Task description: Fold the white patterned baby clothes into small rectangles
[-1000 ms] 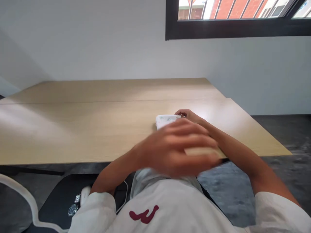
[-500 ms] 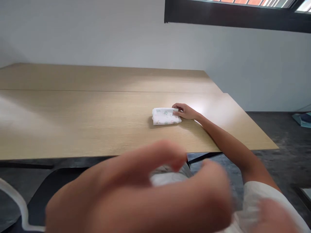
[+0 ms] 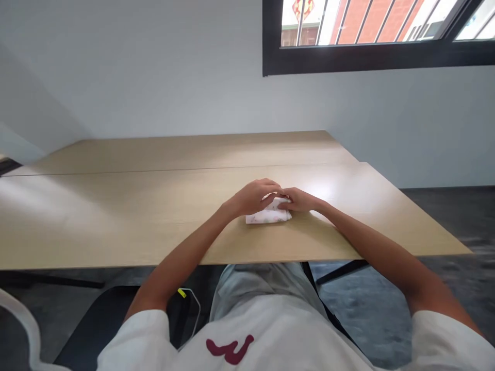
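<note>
A folded white cloth with a small printed pattern lies flat on the pale wooden counter, a little right of the middle of the frame and not far from the counter's front edge. This place is probably chosen because both arms can reach it with the elbows bent. The right hand grasps the right end of the cloth, with its thumb laid upon the upper face and the other fingers towards the far side; such a hold seems suitable to keep soft layers together. The left hand arches above the left and far part of the cloth, and its fingers reach across until they come beside the fingers of the right hand. Because this hand covers its own contact, I cannot tell whether it pinches the fabric or only rests upon it. The forearms come in from the lower left and the lower right, so the cloth sits between them, in front of the white shirt. At the lower left stands a dark chair, and the barred window is at the upper right.
</note>
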A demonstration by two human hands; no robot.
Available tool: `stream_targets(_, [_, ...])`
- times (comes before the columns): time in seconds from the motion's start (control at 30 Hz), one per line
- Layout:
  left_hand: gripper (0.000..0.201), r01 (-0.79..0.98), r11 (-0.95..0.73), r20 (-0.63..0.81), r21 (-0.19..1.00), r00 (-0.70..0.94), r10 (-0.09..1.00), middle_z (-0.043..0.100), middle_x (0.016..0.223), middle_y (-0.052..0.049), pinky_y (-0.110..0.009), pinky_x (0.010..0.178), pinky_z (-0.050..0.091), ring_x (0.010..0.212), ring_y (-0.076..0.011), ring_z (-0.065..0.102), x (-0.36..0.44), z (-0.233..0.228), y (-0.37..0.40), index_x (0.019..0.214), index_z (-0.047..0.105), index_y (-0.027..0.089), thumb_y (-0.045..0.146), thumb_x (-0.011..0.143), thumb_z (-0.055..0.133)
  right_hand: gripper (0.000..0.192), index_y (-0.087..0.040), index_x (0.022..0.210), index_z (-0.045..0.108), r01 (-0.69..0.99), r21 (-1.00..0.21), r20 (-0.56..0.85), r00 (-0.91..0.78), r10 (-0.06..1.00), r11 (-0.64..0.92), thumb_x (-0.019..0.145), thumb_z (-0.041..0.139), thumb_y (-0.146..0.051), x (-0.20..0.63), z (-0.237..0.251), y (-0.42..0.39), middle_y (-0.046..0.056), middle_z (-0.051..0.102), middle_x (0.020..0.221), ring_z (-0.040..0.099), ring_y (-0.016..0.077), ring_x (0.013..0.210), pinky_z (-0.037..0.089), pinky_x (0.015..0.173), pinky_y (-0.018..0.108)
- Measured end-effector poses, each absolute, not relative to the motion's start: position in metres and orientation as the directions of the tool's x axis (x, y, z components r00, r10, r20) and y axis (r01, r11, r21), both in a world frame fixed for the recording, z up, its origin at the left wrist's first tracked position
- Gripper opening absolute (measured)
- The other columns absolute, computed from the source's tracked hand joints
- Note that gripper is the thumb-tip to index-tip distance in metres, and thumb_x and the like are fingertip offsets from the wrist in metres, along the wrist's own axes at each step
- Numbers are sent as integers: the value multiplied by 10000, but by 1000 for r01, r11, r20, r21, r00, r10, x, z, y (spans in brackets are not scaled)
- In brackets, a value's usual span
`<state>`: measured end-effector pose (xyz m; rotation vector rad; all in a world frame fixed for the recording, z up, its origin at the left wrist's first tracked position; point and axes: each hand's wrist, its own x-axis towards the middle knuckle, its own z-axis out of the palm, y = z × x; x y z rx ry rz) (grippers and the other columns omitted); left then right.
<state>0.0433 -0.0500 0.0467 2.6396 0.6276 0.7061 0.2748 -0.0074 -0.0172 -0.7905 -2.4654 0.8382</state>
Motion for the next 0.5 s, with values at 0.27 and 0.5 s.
stream_targets(0.27, [279, 293, -481, 35, 826, 825, 564, 697, 1078, -66, -319, 825, 512, 985, -214, 637, 9, 9, -9, 1060, 701, 236, 433, 916, 567, 386, -167, 787, 565, 233, -718, 245, -798, 551, 656, 896, 629, -531, 269, -1, -24, 15, 537, 714, 460, 149, 636, 360, 585, 258])
stream_targets(0.5, [298, 267, -584, -47, 766, 931, 363, 685, 944, -64, -357, 817, 479, 902, -223, 604, 9, 48, -36, 997, 741, 235, 469, 907, 580, 790, -149, 686, 506, -156, -974, 219, -846, 486, 167, 917, 274, -868, 268, 17, -33, 104, 600, 745, 520, 158, 583, 405, 509, 255])
